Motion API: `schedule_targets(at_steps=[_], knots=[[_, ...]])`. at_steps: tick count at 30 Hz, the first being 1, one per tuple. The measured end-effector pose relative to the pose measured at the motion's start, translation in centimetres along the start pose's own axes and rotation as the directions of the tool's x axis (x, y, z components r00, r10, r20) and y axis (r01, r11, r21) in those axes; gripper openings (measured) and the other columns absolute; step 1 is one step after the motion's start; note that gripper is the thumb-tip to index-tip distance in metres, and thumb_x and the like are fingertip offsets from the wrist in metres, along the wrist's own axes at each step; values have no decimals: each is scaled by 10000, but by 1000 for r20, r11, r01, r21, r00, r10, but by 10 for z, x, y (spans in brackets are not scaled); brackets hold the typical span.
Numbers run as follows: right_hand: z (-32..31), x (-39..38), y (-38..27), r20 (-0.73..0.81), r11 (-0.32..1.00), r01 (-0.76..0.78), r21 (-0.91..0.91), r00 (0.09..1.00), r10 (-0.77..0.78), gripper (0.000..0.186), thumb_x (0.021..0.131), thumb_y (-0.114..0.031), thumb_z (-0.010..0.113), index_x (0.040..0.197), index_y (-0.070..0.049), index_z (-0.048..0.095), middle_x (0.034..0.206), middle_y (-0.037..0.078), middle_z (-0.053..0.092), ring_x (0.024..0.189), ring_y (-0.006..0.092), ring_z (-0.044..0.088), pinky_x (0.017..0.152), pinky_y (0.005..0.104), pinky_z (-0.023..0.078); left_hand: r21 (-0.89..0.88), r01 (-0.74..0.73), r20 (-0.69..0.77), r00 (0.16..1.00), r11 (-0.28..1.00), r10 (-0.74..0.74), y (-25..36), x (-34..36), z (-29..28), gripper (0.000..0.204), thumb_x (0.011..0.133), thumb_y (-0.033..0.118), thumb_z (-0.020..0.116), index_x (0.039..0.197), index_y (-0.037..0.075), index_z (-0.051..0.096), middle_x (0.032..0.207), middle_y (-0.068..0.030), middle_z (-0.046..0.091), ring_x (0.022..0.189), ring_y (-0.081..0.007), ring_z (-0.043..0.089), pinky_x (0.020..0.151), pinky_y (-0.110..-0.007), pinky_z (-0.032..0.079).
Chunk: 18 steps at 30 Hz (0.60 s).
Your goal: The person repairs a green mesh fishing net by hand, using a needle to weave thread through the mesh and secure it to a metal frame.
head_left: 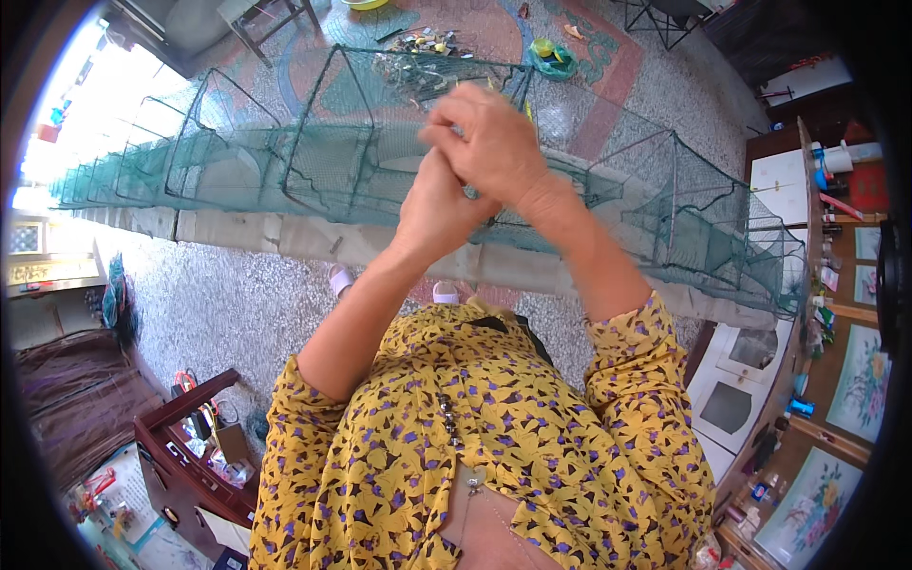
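A long green mesh net trap [328, 157] with dark square frames stretches from the far left to the right in front of me. My right hand [494, 142] is raised over its middle, fingers curled and slightly blurred. Just below and touching it is my left hand [439, 209], closed, its fingertips partly covered by the right hand. Both are close to the trap's upper edge. Anything between the fingers is too small or hidden to make out.
The trap lies along a long pale support [370, 249]. Beyond it, a pile of small pieces [432, 46] and a green plastic bag [554, 63] are on the speckled floor. A dark red wooden piece of furniture [161, 446] stands at lower left; a white cabinet [736, 380] is at right.
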State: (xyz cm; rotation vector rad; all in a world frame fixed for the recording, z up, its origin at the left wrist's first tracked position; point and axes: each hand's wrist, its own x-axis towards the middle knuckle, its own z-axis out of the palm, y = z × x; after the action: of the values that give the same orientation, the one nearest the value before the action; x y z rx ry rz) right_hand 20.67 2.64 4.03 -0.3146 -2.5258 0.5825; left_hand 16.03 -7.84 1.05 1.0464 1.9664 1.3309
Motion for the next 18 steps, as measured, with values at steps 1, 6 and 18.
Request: schedule_targets(at_steps=[1, 6, 18], knots=[[1, 6, -9, -62, 989, 20, 147, 998, -11, 112, 851, -175, 604, 811, -70, 611, 777, 15, 576, 767, 198, 600, 683, 322, 489, 14, -44, 8, 999, 999, 44, -2, 1, 1, 522, 741, 256, 713, 1141, -20, 521, 1160, -179, 557, 1070, -283, 553, 881, -385, 447], [-53, 13, -45, -263, 586, 214, 782, 965, -2, 138, 962, -160, 494, 1065, -69, 501, 678, 5, 548, 676, 145, 562, 624, 284, 481, 138, 55, -35, 998, 989, -51, 11, -5, 4, 549, 701, 234, 729, 1123, 3, 464, 1052, -165, 534, 927, -324, 571, 773, -433, 459], [-187, -52, -73, -231, -587, 31, 809, 935, -270, 117, 928, -21, 415, 820, 14, 387, 514, 137, 500, 320, 150, 414, 276, 245, 269, 218, 65, -60, 997, 974, -53, 4, -5, 6, 559, 705, 219, 713, 1156, 27, 444, 1090, -121, 500, 939, -238, 572, 775, -380, 466]])
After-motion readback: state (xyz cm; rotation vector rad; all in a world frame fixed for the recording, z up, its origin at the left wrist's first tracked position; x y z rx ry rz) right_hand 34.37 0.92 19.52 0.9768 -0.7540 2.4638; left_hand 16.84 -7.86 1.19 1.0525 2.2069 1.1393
